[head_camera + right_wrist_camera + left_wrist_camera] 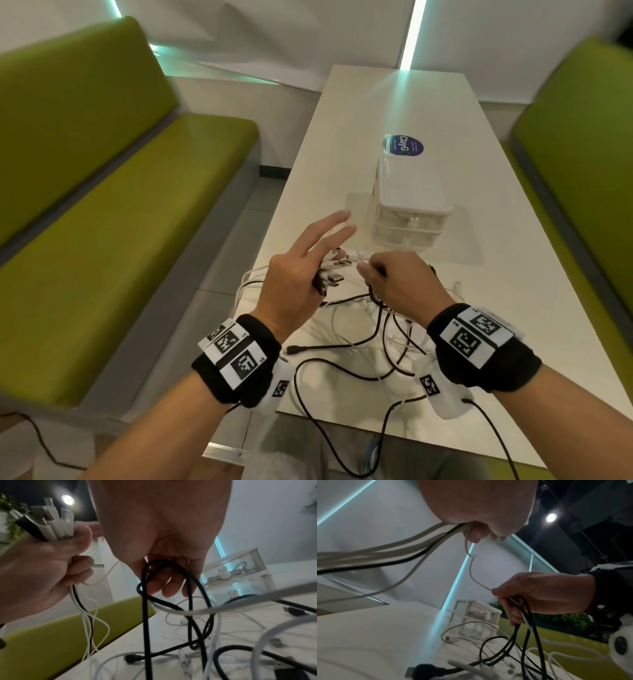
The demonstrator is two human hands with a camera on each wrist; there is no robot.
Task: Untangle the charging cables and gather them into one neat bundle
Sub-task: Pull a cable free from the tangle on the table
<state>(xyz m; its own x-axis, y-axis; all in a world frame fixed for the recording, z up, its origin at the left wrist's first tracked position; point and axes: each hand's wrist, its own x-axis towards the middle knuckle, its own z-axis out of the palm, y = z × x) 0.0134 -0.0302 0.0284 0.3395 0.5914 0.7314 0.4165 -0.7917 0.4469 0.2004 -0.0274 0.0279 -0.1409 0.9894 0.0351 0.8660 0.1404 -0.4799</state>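
My left hand [308, 263] is raised over the table and grips a bunch of white and black cable plugs [330, 275], with two fingers stretched forward. In the right wrist view the plug ends [51, 523] stick up out of the left hand [75, 550]. Close beside it, my right hand [380, 274] holds a loop of black cable [145, 601] in its curled fingers [171, 586]. The right hand [513, 597] also pinches a thin white cable [471, 572] that runs up to the left hand [481, 534]. A loose tangle of cables [359, 339] lies on the white table [479, 240] below both hands.
A small white two-drawer box [411, 202] stands just beyond the hands, with a round blue sticker [403, 146] on the table behind it. Green benches flank the table on the left [102, 205] and right [582, 154]. Some cables hang over the table's near edge [342, 416].
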